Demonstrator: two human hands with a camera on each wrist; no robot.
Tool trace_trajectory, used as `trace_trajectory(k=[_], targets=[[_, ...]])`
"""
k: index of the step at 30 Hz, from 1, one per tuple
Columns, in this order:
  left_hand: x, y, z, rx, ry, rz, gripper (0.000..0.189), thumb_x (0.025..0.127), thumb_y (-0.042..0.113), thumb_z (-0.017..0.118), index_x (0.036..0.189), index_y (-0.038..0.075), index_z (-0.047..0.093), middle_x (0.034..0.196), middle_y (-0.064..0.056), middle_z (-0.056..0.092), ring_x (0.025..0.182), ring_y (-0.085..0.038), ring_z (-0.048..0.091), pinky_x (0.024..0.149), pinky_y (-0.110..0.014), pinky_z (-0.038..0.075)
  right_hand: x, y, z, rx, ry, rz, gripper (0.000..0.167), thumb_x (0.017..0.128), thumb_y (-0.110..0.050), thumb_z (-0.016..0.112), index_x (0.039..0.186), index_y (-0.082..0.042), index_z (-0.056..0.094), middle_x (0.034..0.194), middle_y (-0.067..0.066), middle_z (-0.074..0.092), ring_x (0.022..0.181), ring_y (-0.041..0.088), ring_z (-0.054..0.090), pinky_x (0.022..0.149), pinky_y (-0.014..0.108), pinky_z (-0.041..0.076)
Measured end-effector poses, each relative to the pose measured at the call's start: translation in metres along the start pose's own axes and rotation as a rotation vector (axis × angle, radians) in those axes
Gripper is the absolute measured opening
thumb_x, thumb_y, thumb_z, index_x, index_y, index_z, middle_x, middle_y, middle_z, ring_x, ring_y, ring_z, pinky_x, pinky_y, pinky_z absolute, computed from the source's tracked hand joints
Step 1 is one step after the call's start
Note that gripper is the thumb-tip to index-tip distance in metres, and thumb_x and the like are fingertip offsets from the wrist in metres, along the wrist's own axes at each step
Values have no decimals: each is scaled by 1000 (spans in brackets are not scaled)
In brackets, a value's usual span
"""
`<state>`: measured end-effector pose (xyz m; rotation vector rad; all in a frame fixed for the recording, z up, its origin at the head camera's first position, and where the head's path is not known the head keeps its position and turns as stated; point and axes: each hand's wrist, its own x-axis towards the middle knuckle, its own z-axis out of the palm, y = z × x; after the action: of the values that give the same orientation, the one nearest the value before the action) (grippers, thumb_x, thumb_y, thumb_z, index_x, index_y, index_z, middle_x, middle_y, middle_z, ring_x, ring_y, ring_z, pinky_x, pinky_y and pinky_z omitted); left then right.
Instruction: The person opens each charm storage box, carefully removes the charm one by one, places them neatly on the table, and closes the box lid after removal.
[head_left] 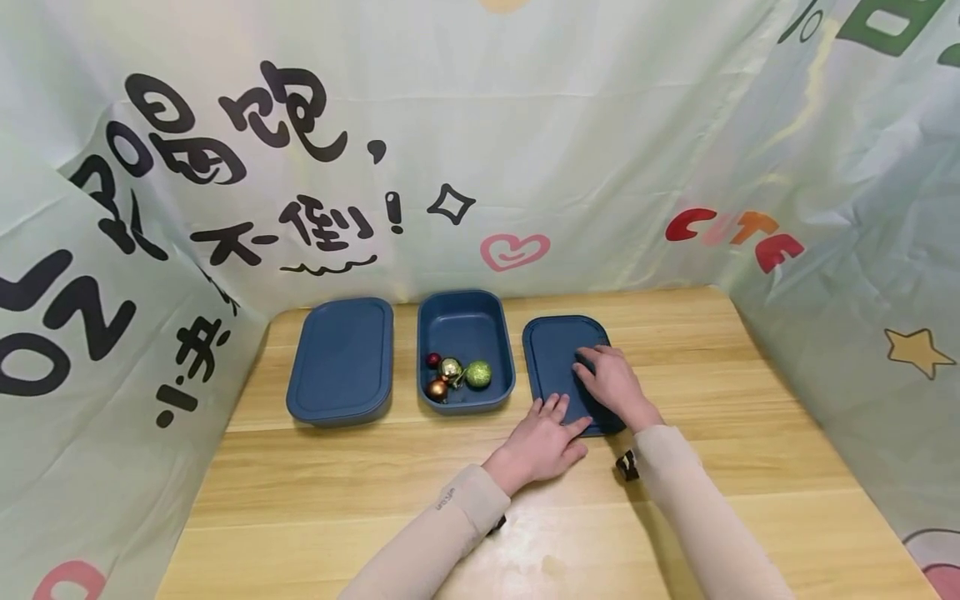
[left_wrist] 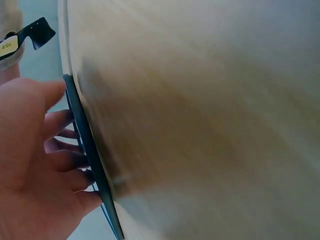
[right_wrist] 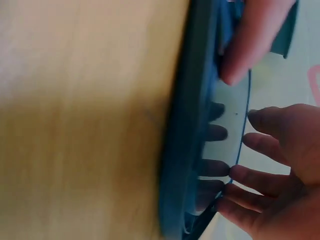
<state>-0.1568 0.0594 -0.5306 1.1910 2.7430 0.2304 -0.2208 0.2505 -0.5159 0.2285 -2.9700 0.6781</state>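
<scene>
A dark blue lid (head_left: 551,354) with a rounded rim lies on the table, right of an open box. My left hand (head_left: 543,440) rests on its near left corner, fingers spread and fairly straight. Over the lid's right part is my right hand (head_left: 613,385), fingertips touching its top. From the left wrist, the left hand (left_wrist: 45,155) lies along the edge of the lid (left_wrist: 87,130). In the right wrist view a finger (right_wrist: 250,45) of the right hand is at the lid's rim (right_wrist: 185,150), opposite the left hand; the other right fingers are hidden.
The open blue box (head_left: 465,329) holds a green glitter ball (head_left: 478,374), a gold ball (head_left: 450,368), a copper ball (head_left: 437,389) and a small red ball (head_left: 432,359). A lidded blue box (head_left: 341,358) stands left of it. Printed curtains (head_left: 600,150) surround the wooden table (head_left: 337,517).
</scene>
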Motion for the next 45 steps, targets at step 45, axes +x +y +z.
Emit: trace_trajectory(k=[45], targets=[[108, 45, -5, 51, -191, -15, 68, 103, 77, 27, 165, 52, 16, 179, 1, 9, 166, -15, 8, 134, -32, 11, 6, 110, -46, -125, -146, 87, 57, 111, -28, 55, 151, 11, 48, 153, 42, 41, 141, 63, 39, 117, 72, 33]])
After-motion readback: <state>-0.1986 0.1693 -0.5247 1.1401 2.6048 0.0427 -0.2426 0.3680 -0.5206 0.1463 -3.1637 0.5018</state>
